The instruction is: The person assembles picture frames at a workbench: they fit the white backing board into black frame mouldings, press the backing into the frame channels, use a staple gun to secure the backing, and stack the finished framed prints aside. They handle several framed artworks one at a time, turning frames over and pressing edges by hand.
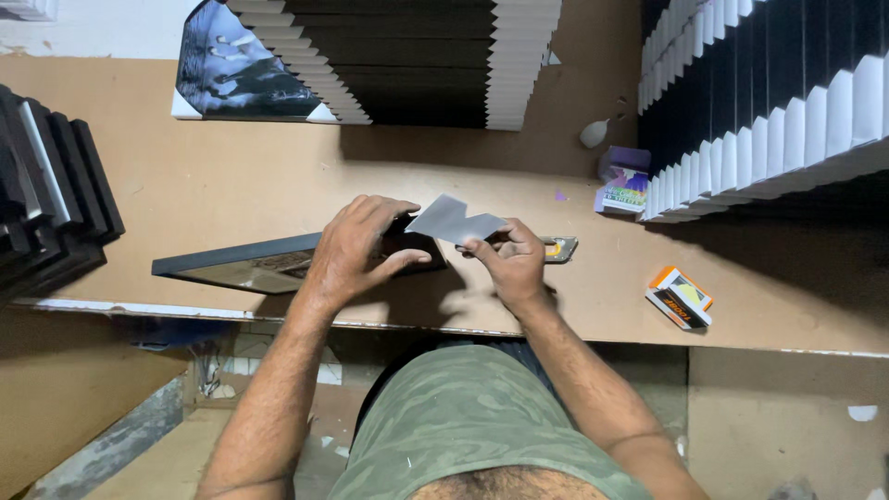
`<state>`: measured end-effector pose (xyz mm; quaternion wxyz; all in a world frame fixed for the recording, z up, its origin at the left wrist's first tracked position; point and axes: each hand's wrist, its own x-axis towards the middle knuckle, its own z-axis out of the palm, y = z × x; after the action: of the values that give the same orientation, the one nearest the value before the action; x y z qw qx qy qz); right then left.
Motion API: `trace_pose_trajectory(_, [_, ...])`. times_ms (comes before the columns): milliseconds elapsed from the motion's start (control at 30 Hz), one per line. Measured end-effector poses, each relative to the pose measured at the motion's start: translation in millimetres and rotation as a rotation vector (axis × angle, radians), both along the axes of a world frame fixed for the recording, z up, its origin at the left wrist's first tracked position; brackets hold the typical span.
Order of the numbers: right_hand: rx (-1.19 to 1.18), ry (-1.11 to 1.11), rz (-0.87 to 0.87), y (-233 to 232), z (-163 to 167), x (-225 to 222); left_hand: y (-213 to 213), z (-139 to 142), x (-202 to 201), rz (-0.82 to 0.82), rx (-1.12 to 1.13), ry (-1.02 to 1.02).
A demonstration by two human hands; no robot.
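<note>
A dark picture frame (pixel 231 264) lies flat near the front edge of a brown worktable (pixel 231 176). My left hand (pixel 356 250) presses down on the frame's right end, fingers spread over it. My right hand (pixel 509 259) pinches a flat grey corner piece (pixel 454 220) by its lower edge and holds it tilted just above the frame's right corner. A small metal tool with a yellow part (pixel 560 248) lies on the table behind my right hand, partly hidden by it.
Fanned stacks of black and white frames stand at the back centre (pixel 417 60), the right (pixel 769 102) and the left (pixel 51 204). A small purple box (pixel 622 181), a grey pebble-like lump (pixel 594 134) and an orange-white box (pixel 681 298) lie on the right.
</note>
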<state>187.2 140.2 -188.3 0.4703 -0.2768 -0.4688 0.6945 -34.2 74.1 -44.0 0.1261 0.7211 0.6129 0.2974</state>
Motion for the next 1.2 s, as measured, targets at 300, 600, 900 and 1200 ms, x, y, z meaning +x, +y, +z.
trace_pose_trajectory(300, [0.231, -0.186, -0.002, -9, -13, -29, -4, -31, -4, -0.005, 0.128, -0.001])
trace_pose_trajectory(600, [0.148, -0.199, 0.055, -6, 4, -29, -11, -30, 2, 0.065, 0.044, 0.031])
trace_pose_trajectory(900, [0.352, -0.139, 0.280, 33, 7, -32, -15, -4, 19, -0.014, -0.007, 0.004])
trace_pose_trajectory(1200, [0.076, 0.086, 0.952, 42, -21, -57, -47, -53, 35, 0.041, 0.029, 0.141])
